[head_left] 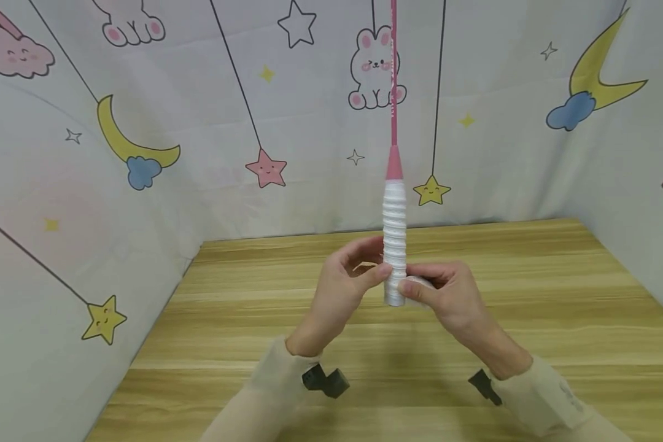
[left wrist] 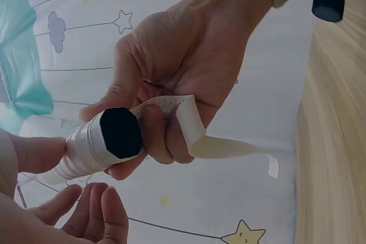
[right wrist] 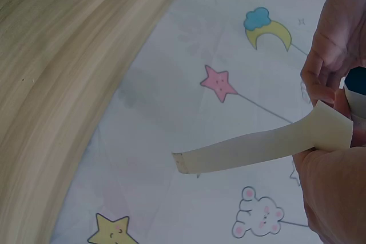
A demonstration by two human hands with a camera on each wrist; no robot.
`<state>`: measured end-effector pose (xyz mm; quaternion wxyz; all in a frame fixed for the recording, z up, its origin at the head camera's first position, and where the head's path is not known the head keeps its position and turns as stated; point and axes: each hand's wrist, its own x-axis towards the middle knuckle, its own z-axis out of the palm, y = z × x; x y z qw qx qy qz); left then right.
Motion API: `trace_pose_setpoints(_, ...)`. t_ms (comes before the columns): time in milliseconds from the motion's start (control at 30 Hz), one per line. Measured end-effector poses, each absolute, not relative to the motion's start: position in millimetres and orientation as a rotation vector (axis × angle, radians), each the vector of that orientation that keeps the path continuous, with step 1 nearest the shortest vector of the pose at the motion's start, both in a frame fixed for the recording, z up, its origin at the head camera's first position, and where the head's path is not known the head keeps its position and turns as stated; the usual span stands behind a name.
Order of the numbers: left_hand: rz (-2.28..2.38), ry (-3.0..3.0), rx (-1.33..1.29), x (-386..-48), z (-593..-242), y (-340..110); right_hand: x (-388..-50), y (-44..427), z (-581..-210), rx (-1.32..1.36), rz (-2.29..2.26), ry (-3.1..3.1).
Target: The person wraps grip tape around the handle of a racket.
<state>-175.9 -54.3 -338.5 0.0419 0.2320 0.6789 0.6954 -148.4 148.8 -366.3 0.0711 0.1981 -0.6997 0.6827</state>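
A badminton racket stands upright in the head view, its pink shaft (head_left: 395,92) running out of the top of the picture. White grip tape is wound in ridges along its handle (head_left: 395,215). My left hand (head_left: 337,294) pinches the handle, thumb in front and fingers partly behind it. At the lower end, my right hand (head_left: 458,301) holds the tape against the handle, its thumb pressing the front edge. A loose tail of tape (right wrist: 246,150) hangs folded out of the right hand. The dark, angular butt end (left wrist: 121,132) faces the left wrist camera. The racket's head is out of view.
The handle is held up over a wooden table (head_left: 243,344). Behind it hangs a pale curtain (head_left: 309,123) printed with stars, moons and rabbits. A dark wrist mount (head_left: 325,382) sits on the left sleeve, another (head_left: 485,387) on the right.
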Motion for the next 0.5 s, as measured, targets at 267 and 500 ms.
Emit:
trace_pose_setpoints(267,2.045,2.392,0.72,-170.4,-338.8,-46.4,-148.0,147.6,-366.6,0.573,2.021,-2.121)
trace_pose_setpoints(500,2.082,2.347,0.696,-171.8,-337.9,-45.9,-145.6,147.8,-365.2,0.549,1.982,-2.159)
